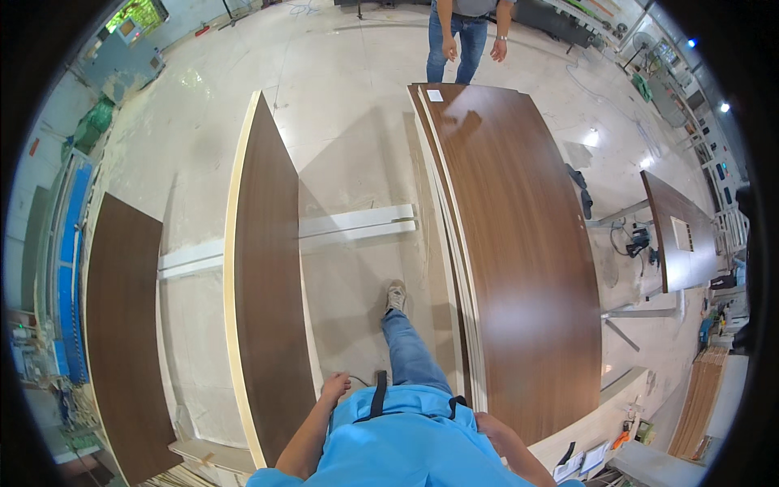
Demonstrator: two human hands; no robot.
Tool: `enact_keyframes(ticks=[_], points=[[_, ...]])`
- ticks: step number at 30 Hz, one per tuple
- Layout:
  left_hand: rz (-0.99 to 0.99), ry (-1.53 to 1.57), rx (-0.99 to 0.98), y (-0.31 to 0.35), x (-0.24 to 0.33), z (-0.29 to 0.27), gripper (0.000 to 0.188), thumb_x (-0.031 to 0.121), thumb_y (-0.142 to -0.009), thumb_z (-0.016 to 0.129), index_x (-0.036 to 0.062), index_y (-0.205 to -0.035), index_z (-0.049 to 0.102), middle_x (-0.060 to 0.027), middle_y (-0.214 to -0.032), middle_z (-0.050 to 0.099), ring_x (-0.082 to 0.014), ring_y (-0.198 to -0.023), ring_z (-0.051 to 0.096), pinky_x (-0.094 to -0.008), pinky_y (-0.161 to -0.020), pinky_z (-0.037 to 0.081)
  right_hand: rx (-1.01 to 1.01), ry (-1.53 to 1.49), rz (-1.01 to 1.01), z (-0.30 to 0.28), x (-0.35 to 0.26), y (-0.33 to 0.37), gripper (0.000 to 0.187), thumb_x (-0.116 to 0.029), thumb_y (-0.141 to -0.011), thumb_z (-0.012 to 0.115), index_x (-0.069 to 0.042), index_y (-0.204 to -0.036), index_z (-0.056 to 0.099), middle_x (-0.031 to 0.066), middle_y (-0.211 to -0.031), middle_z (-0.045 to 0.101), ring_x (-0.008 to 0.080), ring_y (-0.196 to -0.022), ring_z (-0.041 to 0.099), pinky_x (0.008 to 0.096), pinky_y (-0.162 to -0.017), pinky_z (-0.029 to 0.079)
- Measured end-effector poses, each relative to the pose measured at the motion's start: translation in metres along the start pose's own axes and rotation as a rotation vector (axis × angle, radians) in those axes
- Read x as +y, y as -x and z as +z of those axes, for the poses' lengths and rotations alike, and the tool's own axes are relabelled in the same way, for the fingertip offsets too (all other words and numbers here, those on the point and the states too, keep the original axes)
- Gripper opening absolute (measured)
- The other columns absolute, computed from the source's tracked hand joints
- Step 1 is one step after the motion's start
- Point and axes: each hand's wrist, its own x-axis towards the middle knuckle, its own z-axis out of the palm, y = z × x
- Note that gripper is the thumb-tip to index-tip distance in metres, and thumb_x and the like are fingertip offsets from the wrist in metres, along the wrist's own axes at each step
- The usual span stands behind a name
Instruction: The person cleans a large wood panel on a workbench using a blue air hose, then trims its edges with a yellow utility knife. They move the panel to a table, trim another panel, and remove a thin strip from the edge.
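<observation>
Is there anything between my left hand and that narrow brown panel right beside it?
Nothing visible stands between them. The left hand is right at the near edge of the narrow brown panel, with no object in the gap; whether it touches cannot be told. The right hand is by the stacked wide panels.
</observation>
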Motion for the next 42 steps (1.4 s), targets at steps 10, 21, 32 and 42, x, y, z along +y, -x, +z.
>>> enact_keyframes(ticks=[10, 21, 32, 42], points=[[0.144, 0.416, 0.027, -0.047, 0.209, -0.061, 0.026, 0.025, -0.102, 0.061, 0.0023, -0.113, 0.061, -0.0085, -0.090, 0.068, -0.0168, -0.080, 0.066, -0.0284, -0.071, 0.053, -0.041, 0.098, 0.091, 0.001, -0.132, 0.016, 0.033, -0.018, -0.099, 0.063, 0.001, -0.125, 0.067, 0.0139, -0.101, 0.073, 0.0193, -0.083, 0.071, 0.0350, -0.073, 0.060], [-0.073, 0.166, -0.049, -0.139, 0.370, -0.097, 0.058, 0.047, -0.106, 0.052, -0.0026, -0.136, 0.057, -0.0188, -0.126, 0.066, -0.0275, -0.115, 0.064, -0.0425, -0.099, 0.050, 0.160, -0.056, 0.054, 0.081, -0.290, -0.007, 0.036, -0.020, -0.100, 0.063, 0.002, -0.127, 0.065, 0.0166, -0.104, 0.073, 0.0222, -0.089, 0.072, 0.0376, -0.079, 0.059], [-0.204, 0.082, -0.091, -0.202, 0.742, -0.118, 0.081, 0.067, -0.099, 0.048, 0.0076, -0.154, 0.042, -0.0171, -0.161, 0.040, -0.0353, -0.142, 0.044, -0.0506, -0.116, 0.031, 0.262, -0.294, -0.039, 0.181, -0.478, -0.047, 0.039, -0.023, -0.100, 0.062, 0.002, -0.130, 0.063, 0.0194, -0.107, 0.073, 0.0250, -0.096, 0.072, 0.0402, -0.085, 0.059], [0.292, -0.346, -0.295, -0.311, 1.019, 0.017, 0.048, 0.048, -0.098, 0.061, 0.0099, -0.127, 0.061, -0.0079, -0.118, 0.069, -0.0189, -0.106, 0.066, -0.0355, -0.094, 0.048, 0.091, -0.555, -0.175, 0.122, -0.567, -0.044, 0.042, -0.026, -0.101, 0.061, 0.003, -0.132, 0.061, 0.0219, -0.110, 0.073, 0.0275, -0.102, 0.073, 0.0425, -0.090, 0.059]])
